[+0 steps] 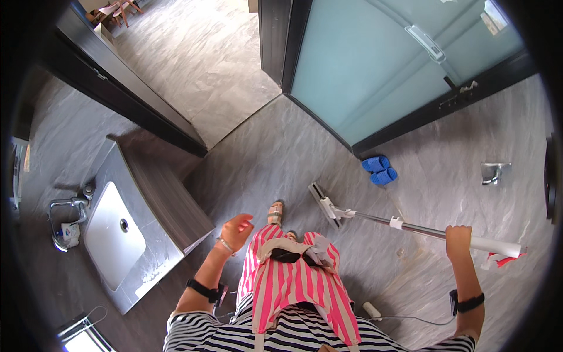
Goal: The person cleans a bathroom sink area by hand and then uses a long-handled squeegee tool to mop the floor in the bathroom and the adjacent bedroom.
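My right hand (pixel 458 243) is wrapped around the pole of a flat-headed floor mop (pixel 422 229), just below its white grip. The pole runs leftward, thin metal with a white collar, down to the narrow grey-and-white mop head (pixel 325 205) at floor level. My left hand (pixel 237 232) holds nothing; its fingers are loosely bent, with the thumb apart. It hovers in front of me, between the washbasin counter and my striped trousers. A pink-and-white striped apron (pixel 299 281) with a sagging pocket hangs at my front.
A white washbasin (pixel 115 246) in a grey counter (pixel 160 246) is at left, with a chrome tap (pixel 72 207). Blue slippers (pixel 380 169) lie by the frosted glass door (pixel 374 66). A wall-mounted chrome fitting (pixel 493 172) is at right. A doorway opens onto a tiled floor (pixel 202 57).
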`<state>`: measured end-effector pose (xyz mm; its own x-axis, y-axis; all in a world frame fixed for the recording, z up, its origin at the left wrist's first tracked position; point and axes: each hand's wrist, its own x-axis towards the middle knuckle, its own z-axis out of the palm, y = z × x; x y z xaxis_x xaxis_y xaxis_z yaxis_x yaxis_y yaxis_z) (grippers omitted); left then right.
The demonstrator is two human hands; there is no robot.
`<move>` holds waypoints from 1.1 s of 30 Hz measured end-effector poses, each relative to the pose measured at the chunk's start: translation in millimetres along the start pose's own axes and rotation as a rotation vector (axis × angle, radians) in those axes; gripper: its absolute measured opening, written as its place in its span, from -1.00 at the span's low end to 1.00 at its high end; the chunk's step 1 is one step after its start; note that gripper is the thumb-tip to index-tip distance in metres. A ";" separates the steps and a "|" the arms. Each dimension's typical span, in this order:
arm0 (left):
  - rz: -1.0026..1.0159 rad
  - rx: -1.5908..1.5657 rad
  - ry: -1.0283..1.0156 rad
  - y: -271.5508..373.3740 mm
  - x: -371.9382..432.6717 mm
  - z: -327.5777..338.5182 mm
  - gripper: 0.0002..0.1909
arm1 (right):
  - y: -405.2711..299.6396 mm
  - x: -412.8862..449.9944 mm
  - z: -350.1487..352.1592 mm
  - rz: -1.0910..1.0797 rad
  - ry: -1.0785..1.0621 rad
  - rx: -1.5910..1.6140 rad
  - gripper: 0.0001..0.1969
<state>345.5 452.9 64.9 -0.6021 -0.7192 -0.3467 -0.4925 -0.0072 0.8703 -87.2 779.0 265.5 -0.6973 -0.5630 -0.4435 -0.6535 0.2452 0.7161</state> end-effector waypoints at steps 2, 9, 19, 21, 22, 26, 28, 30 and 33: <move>0.036 0.034 -0.084 18.5 31.6 14.5 -0.74 | 10.9 -8.9 -33.8 0.007 0.060 -0.054 -0.94; 0.145 -0.079 -0.370 47.6 109.5 107.6 -0.71 | 71.3 -51.9 -127.5 0.289 0.184 -0.152 -0.94; -0.942 -0.747 -0.813 131.5 47.2 321.7 -0.37 | 61.1 -105.9 -154.6 0.087 0.630 0.042 -0.83; -1.125 -0.929 -0.737 124.3 39.9 352.2 -0.32 | 40.5 -122.1 -182.2 -0.139 0.766 -0.007 -0.73; -1.115 -1.101 -0.746 114.5 34.6 379.9 -0.33 | 35.6 -145.6 -184.6 -0.119 0.691 0.000 -0.74; -1.128 -1.439 -0.397 122.1 26.5 413.1 -0.64 | 54.6 -168.4 -176.4 -0.160 0.513 -0.031 -0.74; -1.209 -1.532 -0.267 126.0 28.8 418.8 -0.74 | 64.7 -176.1 -171.8 -0.152 0.493 0.054 -0.71; -1.160 -1.455 -0.424 130.7 28.8 416.4 -0.87 | 78.7 -182.8 -163.9 -0.128 0.524 0.104 -0.71; -1.023 -1.376 -0.467 147.5 34.3 398.6 -0.89 | 93.8 -185.6 -152.4 -0.052 0.548 0.182 -0.72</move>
<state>1.7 704.1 41.9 -0.6542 0.1820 -0.7341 -0.0656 -0.9806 -0.1846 25.8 786.3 497.2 -0.4401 -0.8926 -0.0976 -0.7568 0.3102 0.5753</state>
